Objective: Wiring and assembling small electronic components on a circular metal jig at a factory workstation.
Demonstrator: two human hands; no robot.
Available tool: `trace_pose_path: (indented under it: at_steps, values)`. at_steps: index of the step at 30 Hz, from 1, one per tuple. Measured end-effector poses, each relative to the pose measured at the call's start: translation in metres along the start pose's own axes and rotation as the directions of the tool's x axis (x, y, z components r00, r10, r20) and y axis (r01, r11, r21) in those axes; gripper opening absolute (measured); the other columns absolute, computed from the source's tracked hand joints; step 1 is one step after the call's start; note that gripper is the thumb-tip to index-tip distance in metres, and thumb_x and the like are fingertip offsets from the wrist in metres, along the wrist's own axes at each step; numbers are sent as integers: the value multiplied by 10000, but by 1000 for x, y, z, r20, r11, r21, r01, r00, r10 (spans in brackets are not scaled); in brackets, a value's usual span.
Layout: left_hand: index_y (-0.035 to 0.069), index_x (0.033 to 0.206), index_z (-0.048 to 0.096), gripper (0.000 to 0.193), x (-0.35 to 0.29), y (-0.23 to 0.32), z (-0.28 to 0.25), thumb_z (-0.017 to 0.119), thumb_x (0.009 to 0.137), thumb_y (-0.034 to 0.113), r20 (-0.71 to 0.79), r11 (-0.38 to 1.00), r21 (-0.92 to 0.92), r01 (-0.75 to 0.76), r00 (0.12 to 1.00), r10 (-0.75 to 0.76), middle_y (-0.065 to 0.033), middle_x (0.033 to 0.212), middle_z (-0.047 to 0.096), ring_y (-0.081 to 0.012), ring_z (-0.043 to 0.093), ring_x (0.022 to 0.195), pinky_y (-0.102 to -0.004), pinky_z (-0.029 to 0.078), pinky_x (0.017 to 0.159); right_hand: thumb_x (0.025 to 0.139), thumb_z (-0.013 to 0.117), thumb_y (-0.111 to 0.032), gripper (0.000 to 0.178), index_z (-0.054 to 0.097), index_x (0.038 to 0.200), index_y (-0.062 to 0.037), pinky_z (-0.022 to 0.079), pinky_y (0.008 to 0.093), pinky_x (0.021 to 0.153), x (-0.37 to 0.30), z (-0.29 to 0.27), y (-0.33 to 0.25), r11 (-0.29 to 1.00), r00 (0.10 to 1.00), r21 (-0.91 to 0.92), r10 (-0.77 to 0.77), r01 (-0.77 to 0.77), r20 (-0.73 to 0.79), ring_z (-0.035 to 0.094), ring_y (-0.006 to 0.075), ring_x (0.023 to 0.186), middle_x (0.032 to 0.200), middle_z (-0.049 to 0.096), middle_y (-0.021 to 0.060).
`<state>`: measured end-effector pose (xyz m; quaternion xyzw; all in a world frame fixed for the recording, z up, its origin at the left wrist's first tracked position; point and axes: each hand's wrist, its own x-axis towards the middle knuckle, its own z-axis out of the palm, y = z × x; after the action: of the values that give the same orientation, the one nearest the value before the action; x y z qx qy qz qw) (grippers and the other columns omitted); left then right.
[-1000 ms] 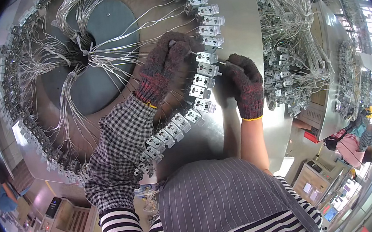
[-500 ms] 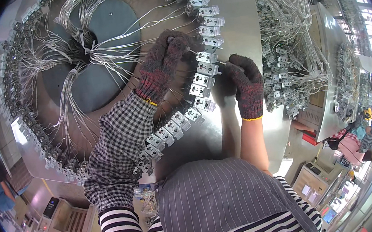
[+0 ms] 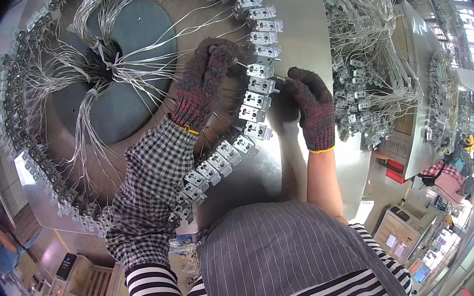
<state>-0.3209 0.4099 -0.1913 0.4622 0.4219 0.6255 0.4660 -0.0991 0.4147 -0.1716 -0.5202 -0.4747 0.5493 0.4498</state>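
A curved row of small silver metal blocks with dark holes (image 3: 254, 100) lines the rim of a round wired fixture. My left hand (image 3: 206, 81), in a dark red-and-black knitted glove, is on the inner side of the row. Its fingers are closed on a thin silver wire end (image 3: 241, 63) that reaches toward a block (image 3: 260, 70). On the outer side, my right hand (image 3: 312, 104), gloved alike, has its fingers pinched together beside the neighbouring block (image 3: 262, 85). A short thin pin-like piece (image 3: 280, 79) shows between its fingertips and the row; its far end is hidden.
Bundles of silver wires (image 3: 148, 64) fan out from the hole in a dark grey disc (image 3: 144, 30). A bare metal tabletop (image 3: 298, 18) extends right of the row. Beyond it hang more wired blocks (image 3: 353, 91). Control cabinets (image 3: 85, 279) stand below left.
The row and both hands appear slightly further left in the picture. My right fingertips have shifted a little toward the row. Both hands stay by the same blocks.
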Motion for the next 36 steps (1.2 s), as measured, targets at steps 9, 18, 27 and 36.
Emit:
trace_pose_path:
  at_steps: [9, 18, 27, 36]
  values:
    - [37, 1093, 560, 218, 4, 19, -3, 474, 1041, 230, 12, 1000, 13, -10, 1000, 10, -57, 985, 631, -119, 575, 879, -274, 483, 816, 863, 667, -30, 246, 633, 1102, 22, 503, 271, 824, -3, -1, 0, 999, 1000, 36, -17, 18, -25, 632, 149, 901, 1037, 670, 90]
    - [14, 1075, 537, 303, -23, 9, 18, 469, 1038, 307, 210, 997, -43, 62, 976, -51, -133, 1022, 651, -208, 648, 962, -343, 517, 887, 855, 690, -45, 249, 644, 1092, 19, 501, 255, 746, -26, -16, 9, 1000, 992, -9, 16, -18, -127, 624, 125, 840, 981, 674, 75]
    - [-4, 1152, 502, 280, -28, -16, 2, 493, 1027, 247, 19, 891, -344, 296, 951, -309, -181, 1094, 615, -261, 638, 988, -398, 557, 872, 851, 695, -55, 255, 651, 1092, 15, 493, 245, 708, -20, -10, 1, 999, 994, -25, 27, -30, -106, 620, 120, 798, 915, 676, 65]
    - [48, 1106, 558, 290, -19, 8, 15, 499, 1028, 321, 171, 785, -442, 434, 900, -401, -70, 1009, 635, -135, 600, 931, -293, 510, 845, 884, 667, -101, 279, 643, 1145, -3, 505, 248, 806, -29, -11, -4, 997, 996, -51, 49, -53, -71, 629, 120, 921, 1024, 678, 60]
